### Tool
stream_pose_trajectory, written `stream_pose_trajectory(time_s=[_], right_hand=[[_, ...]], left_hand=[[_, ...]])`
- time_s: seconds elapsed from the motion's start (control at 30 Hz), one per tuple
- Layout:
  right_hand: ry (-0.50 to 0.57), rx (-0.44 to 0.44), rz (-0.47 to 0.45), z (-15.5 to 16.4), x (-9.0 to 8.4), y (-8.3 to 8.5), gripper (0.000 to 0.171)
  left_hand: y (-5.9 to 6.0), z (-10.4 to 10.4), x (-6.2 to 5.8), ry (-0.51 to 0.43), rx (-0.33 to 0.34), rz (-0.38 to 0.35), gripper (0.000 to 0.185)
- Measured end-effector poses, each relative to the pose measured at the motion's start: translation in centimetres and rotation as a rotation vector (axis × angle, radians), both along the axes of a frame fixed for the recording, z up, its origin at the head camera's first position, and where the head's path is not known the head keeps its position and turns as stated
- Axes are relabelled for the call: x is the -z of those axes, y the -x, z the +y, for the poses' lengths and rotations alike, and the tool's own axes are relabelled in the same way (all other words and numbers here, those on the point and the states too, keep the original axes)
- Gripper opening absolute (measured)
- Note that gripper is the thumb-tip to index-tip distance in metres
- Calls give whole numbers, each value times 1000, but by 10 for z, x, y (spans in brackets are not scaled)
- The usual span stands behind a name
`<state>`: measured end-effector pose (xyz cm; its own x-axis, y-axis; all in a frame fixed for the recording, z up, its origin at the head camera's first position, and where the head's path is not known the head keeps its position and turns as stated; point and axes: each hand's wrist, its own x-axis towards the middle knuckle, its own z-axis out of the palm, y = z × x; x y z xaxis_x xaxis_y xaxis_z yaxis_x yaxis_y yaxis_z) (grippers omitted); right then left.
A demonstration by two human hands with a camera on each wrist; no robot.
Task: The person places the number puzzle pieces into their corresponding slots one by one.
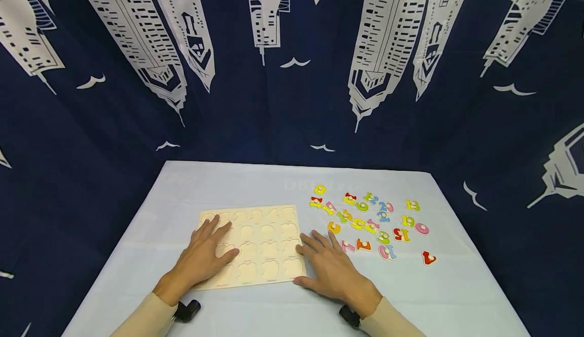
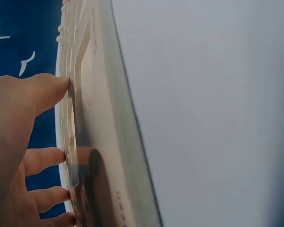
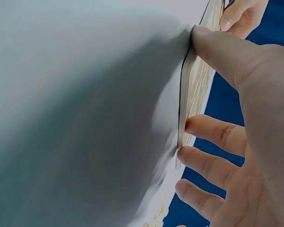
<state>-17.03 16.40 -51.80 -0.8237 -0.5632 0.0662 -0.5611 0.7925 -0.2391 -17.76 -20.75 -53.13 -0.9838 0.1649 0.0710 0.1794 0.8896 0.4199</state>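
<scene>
A pale wooden puzzle board (image 1: 255, 243) lies flat on the light blue table (image 1: 274, 306), near its front edge, and everything else can be placed from it. The left hand (image 1: 203, 256) rests flat on the board's left half, fingers straight and spread over the empty cut-outs, gripping nothing. The right hand (image 1: 330, 268) lies on the table just right of the board, fingers relaxed and spread; the right wrist view shows its thumb (image 3: 213, 45) pressed against the board's edge (image 3: 182, 101), so it steadies the board rather than grasps it. Right of the board and a little further back, a loose scatter of coloured number pieces (image 1: 371, 223) lies on the table, one red piece (image 1: 429, 258) apart at the far right. Behind the board hangs a dark blue curtain (image 1: 292, 99) printed with white towers. The board looks thin, stiff and light, and smooth enough to slide on the cloth under a push, so a flat palm on top or a pinch at its rim would seem the sure holds. The pieces look small and light; each seems to carry a little knob on top, the natural spot for a fingertip pinch.
</scene>
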Motion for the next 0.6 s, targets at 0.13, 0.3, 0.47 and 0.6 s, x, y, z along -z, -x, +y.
stream_pose_trajectory(time_s=[0.13,0.3,0.47,0.6], right_hand=[[24,24,-17,8,1,-2,74],[44,52,-20,17,1,-6,75],[42,92,17,27,0,-9,74],[30,106,48,31,3,-11,74]], left_hand=[[8,8,-1,-15,19,-16,80],[17,14,1,-44,54,-16,79],[15,15,3,-91,95,-25,81],[0,4,2,-86,105,-38,89]])
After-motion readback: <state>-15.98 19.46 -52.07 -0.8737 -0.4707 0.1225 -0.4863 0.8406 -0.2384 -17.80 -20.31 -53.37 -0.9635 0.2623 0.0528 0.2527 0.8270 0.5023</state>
